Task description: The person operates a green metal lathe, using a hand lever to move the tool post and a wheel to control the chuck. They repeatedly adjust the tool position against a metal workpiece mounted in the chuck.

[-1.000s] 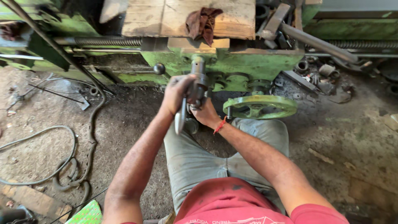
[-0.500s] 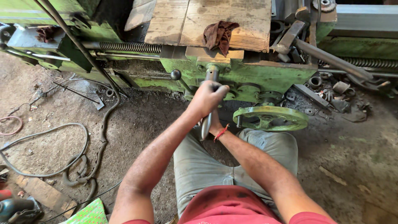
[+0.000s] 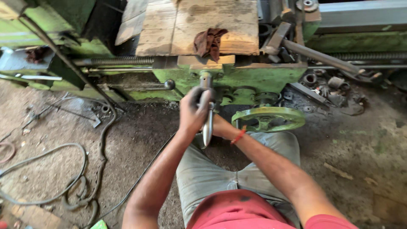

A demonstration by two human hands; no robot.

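Observation:
My left hand [image 3: 193,111] is wrapped around a shiny metal lever handle [image 3: 207,127] that sticks out from the front of a green lathe [image 3: 254,76]. My right hand [image 3: 218,124] sits just behind and below it, mostly hidden by the left hand and the handle; a red thread band is on its wrist. Its fingers seem closed on the same handle, near its lower part. A green handwheel [image 3: 268,118] lies just right of both hands.
A wooden board [image 3: 169,29] with a brown rag [image 3: 210,41] rests on the lathe. A ball-ended lever [image 3: 169,84] projects at left. Cables [image 3: 80,186] trail over the dirty floor at left; metal scrap [image 3: 335,87] lies at right. My knees are below the hands.
The view has drifted and the hands sit nearer the lathe front. The left hand has slid up the handle, so that more of the shiny lower end shows.

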